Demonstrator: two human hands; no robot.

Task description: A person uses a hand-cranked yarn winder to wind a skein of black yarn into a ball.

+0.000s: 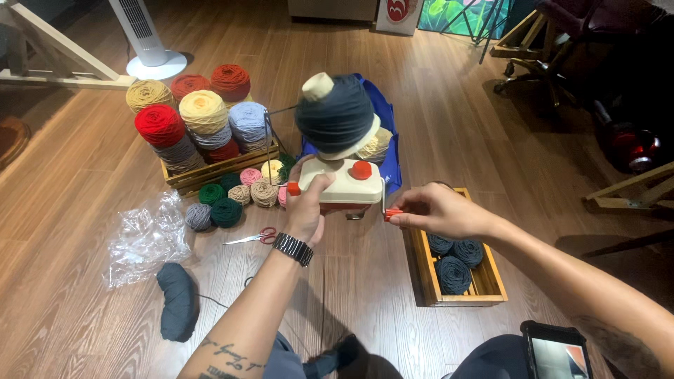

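Two hands on cream yarn winder (349,184) standing on wood floor (84,203). Left hand (307,209) clasps winder body at its left side. Right hand (435,210) pinches orange crank handle (392,215) with fingertips closed on it. Dark blue yarn ball (335,116) sits wound on the spindle above. Wooden crate (486,284) with three dark blue balls lies just right; scissors (253,238) to the left

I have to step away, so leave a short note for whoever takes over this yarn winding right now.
Left hand grips the cream yarn winder, steadying it. Right hand pinches the red crank handle. A large dark blue yarn cake sits on the spindle. Three dark blue balls lie in the wooden tray at right. A dark blue skein lies on the floor at left, strand running off it, not yet wound.
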